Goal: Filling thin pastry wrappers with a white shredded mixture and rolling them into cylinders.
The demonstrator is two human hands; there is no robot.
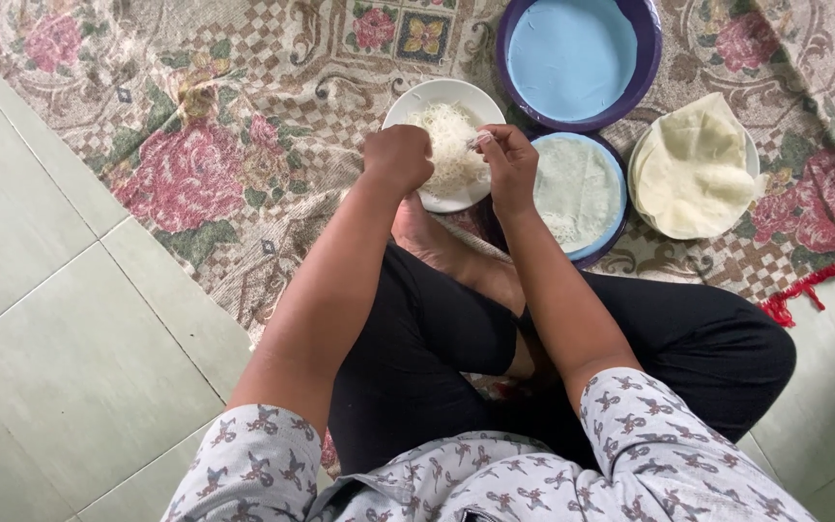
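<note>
I sit cross-legged on the floor. A white bowl (pixel 413 100) of thin white noodles (pixel 448 135) stands just past my foot. My left hand (pixel 397 158) is closed in a fist at the bowl's near left rim, touching the noodles. Over the bowl's right side, my right hand (pixel 507 162) pinches a small tuft of noodles between its fingertips. Right of that hand lies a blue plate (pixel 619 198) with a thin, pale, translucent round wrapper (pixel 577 188) spread on it.
A large purple basin (pixel 647 68) of light blue liquid stands at the back. A white plate (pixel 751 159) stacked with folded pale wrappers sits at the right. All rest on a floral mat (pixel 195 145) with a red fringe; pale floor tiles (pixel 41 319) lie left.
</note>
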